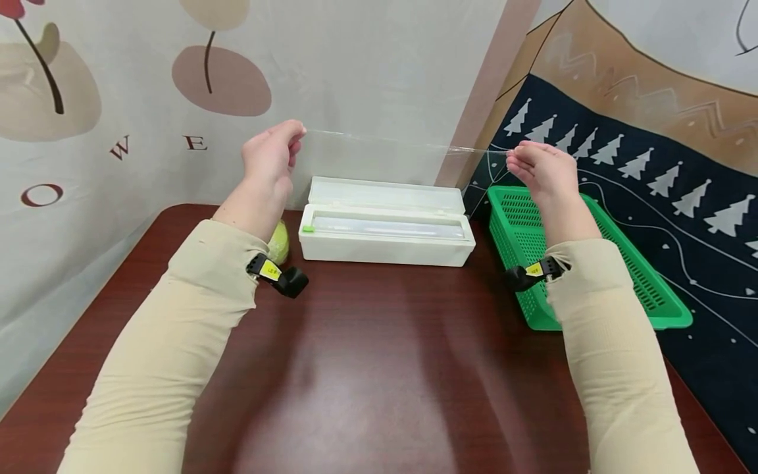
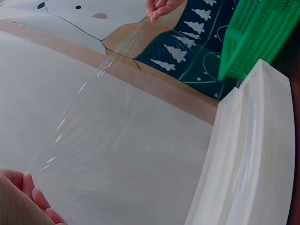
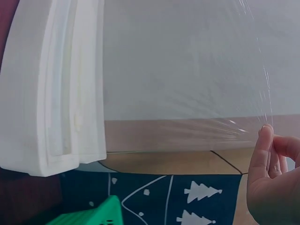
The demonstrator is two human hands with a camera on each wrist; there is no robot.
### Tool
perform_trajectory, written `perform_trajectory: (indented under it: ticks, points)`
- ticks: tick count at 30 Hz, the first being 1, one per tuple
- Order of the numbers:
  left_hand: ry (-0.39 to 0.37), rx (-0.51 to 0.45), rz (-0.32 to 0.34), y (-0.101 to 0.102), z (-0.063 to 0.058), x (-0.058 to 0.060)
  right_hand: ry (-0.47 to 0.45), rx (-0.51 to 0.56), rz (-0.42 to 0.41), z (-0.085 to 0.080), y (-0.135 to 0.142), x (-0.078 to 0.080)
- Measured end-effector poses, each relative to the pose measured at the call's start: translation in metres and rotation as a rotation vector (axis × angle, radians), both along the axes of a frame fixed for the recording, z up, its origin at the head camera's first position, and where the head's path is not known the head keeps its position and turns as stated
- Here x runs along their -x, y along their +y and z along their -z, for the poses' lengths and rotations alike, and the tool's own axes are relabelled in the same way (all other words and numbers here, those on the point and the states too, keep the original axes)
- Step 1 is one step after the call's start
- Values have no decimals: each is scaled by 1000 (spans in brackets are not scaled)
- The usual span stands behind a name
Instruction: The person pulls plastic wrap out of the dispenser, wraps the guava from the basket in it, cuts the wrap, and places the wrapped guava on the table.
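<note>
A sheet of clear cling film (image 1: 408, 140) is stretched between both hands, above and behind the white dispenser box (image 1: 385, 251). My left hand (image 1: 269, 156) pinches one top corner between thumb and fingers. At the opposite corner, my right hand (image 1: 547, 172) grips the film in its fingertips, and creases fan out from there in the right wrist view. The sheet runs down from the hands toward the box in both wrist views. The box stands on the table with its lid (image 1: 385, 195) raised; a pale roll (image 1: 387, 226) shows inside, and a small green tab (image 1: 308, 229) sits at the left.
A green plastic basket (image 1: 663, 309) stands at the right, partly behind my right forearm. Beside the box, a yellow-green round item (image 1: 279, 242) is half hidden by my left wrist. The dark red-brown table (image 1: 379, 368) backs onto patterned fabric.
</note>
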State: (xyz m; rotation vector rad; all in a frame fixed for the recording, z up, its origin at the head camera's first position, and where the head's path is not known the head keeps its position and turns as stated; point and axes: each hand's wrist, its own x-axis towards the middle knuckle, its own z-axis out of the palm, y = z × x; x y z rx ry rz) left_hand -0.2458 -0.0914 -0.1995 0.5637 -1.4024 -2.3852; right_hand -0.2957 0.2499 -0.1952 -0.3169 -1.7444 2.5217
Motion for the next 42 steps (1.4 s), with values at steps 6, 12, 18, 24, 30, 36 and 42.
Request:
perform_trajectory:
  ticks: [6, 12, 18, 24, 30, 36, 42]
  points:
    - [37, -36, 18, 1, -9, -2, 18, 29, -10, -9, 2, -2]
    - [54, -51, 30, 2, -18, -4, 27, 45, -13, -17, 5, -5]
    - [88, -81, 55, 3, -27, -7, 43, 66, -2, -25, 8, -7]
    - [122, -97, 68, 2, -32, -11, 62, 61, -3, -31, 8, -10]
    - [159, -102, 77, 1, -36, -15, 82, 60, -12, -37, 9, -11]
    - [175, -111, 98, 0, -40, -18, 100, 77, -22, -43, 11, -14]
    - [200, -93, 93, -1, -45, -20, 132, 78, -39, -48, 13, -18]
